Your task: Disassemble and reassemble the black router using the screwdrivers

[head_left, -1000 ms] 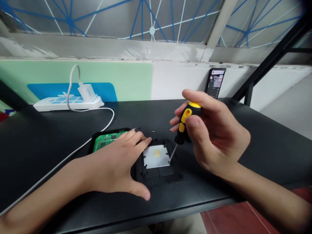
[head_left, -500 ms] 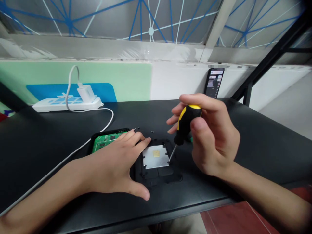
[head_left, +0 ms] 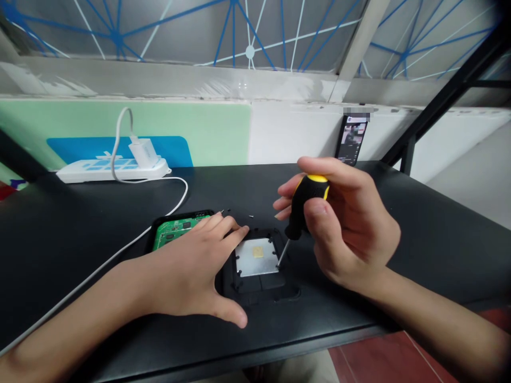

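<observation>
At the far left of the tabletop [head_left: 72,239], a white power strip [head_left: 91,171] sits back against the wall, which leaves the front free for work; its charger [head_left: 144,152] feeds a white cable [head_left: 181,199] that runs down under the left forearm. Next comes a green circuit board [head_left: 170,231] in a black housing, partly hidden by the left hand [head_left: 191,274]. That hand is spread palm down, thumb apart, clamped on nothing — the index finger reaches the edge of the black cover [head_left: 239,292], probably to steady it; how hard it presses I cannot tell. Beyond the fingertips lies a small screw [head_left: 251,216], set out of the way.

The cover lies flat near the middle, its metal plate [head_left: 249,265] facing up so the corner fastenings are reachable. At the plate's right corner stands the tip of a screwdriver [head_left: 305,205], tilted toward the right hand [head_left: 353,229]. The thumb and fingers close around the handle, index finger arched over its yellow end — seemingly for downward pressure and twist. Behind, a phone [head_left: 352,139] leans upright on the wall, its screen facing the person.
</observation>
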The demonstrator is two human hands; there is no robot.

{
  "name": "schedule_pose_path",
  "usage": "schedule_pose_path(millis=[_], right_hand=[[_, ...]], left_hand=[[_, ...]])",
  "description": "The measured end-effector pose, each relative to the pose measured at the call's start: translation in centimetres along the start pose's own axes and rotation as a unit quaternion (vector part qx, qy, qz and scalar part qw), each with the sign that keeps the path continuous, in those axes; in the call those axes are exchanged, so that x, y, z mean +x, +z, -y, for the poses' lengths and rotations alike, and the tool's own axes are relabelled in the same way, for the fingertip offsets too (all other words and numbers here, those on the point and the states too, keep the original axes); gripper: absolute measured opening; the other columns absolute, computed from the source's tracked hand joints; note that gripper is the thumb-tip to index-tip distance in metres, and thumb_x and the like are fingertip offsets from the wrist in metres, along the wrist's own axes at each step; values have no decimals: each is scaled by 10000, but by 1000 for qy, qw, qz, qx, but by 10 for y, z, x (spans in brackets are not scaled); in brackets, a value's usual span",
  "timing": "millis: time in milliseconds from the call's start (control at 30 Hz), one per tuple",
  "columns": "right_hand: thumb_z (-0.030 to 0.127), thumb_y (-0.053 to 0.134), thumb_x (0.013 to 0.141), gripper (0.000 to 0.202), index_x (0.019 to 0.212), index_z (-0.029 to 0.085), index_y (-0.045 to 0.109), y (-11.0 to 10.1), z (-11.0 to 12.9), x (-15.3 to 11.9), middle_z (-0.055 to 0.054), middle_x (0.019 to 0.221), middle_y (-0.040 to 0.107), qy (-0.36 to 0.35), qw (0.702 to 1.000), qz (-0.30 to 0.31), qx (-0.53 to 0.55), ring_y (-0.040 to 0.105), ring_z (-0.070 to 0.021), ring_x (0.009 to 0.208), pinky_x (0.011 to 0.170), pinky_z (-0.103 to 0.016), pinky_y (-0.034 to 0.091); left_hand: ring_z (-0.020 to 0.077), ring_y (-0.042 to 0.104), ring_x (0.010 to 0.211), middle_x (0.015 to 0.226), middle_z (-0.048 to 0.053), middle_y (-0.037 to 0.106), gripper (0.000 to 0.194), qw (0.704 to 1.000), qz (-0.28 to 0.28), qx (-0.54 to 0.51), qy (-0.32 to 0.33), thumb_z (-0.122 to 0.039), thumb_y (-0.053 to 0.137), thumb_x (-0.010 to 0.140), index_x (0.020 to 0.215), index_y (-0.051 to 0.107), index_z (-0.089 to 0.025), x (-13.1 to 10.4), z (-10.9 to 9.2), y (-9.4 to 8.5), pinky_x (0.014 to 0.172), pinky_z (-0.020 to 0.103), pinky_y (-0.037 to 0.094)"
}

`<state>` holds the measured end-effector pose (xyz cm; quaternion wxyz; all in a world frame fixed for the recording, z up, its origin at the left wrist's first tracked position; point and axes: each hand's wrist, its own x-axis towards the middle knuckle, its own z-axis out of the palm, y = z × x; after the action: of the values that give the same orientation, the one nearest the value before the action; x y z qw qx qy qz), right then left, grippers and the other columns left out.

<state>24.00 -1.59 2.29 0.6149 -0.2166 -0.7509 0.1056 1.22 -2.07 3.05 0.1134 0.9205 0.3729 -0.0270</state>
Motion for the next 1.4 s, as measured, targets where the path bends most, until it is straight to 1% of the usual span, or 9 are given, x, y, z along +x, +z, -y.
schedule_pose_path(millis=[233,300,467,833,933,1033,1133,1267,1400], right_hand=[[181,632,949,402,1345,251,615,-1,-4,1,-65,1109,686,-49,998,-2,27,708,-169,872,644,-284,667],[164,624,952,397,1341,248,619,0,-3,1,-66,1135,684,-45,999,-2,27,700,-167,881,650,-284,667],[227,590,989,331,1312,292,616,1,0,0,-63,1091,679,-8,1000,-1,9,700,-187,892,635,-301,671],[225,573,1002,296,1292,273,605,4,5,-1,-31,1004,647,13,1000,-8,-7,699,-134,761,641,-288,651],[217,570,1003,301,1297,275,603,4,6,-1,-23,994,643,12,1000,-12,-14,690,-124,736,608,-276,634],[241,577,999,295,1285,303,611,4,6,-1,-38,992,657,17,1000,-16,-19,694,-157,747,593,-311,638],[258,581,997,287,1276,320,614,4,6,-1,-48,989,664,25,999,-15,-17,697,-179,759,604,-338,650],[249,564,1006,309,1308,305,597,4,4,-2,-39,1019,659,15,1000,-10,-13,692,-153,765,638,-315,653],[245,561,1004,318,1316,300,591,3,3,-2,-49,1047,664,13,1000,-9,-3,695,-162,798,665,-324,663]], left_hand=[[491,381,1431,1494,222,480,1213,1000,6,5,-4,-846,715,677,1577,370,-110,-1,-1,0,1178,634,334],[485,374,1435,1494,223,479,1207,1000,7,2,-7,-822,740,676,1576,370,-107,0,-2,0,1181,638,327],[479,376,1433,1487,223,480,1196,1000,14,-5,-11,-787,767,686,1576,370,-95,1,-3,-1,1187,633,325],[492,353,1452,1494,232,475,1210,1000,13,-11,-12,-758,796,675,1576,363,-78,1,-2,0,1200,642,295],[487,377,1438,1480,225,492,1191,1000,5,-12,-10,-739,815,666,1562,387,-83,0,-3,-1,1193,634,310],[472,409,1413,1454,215,510,1174,1000,-4,-14,-5,-734,819,667,1552,401,-85,0,-3,-1,1182,626,331],[467,434,1392,1429,206,526,1155,1000,-5,-14,-1,-720,833,662,1539,420,-92,1,-3,-1,1178,628,334],[453,462,1366,1408,201,538,1152,1000,-6,-15,1,-696,854,652,1533,426,-90,2,-4,-3,1170,615,349],[427,501,1326,1371,187,557,1123,1000,-10,-20,9,-669,864,658,1520,442,-87,2,-5,-4,1171,591,355]])
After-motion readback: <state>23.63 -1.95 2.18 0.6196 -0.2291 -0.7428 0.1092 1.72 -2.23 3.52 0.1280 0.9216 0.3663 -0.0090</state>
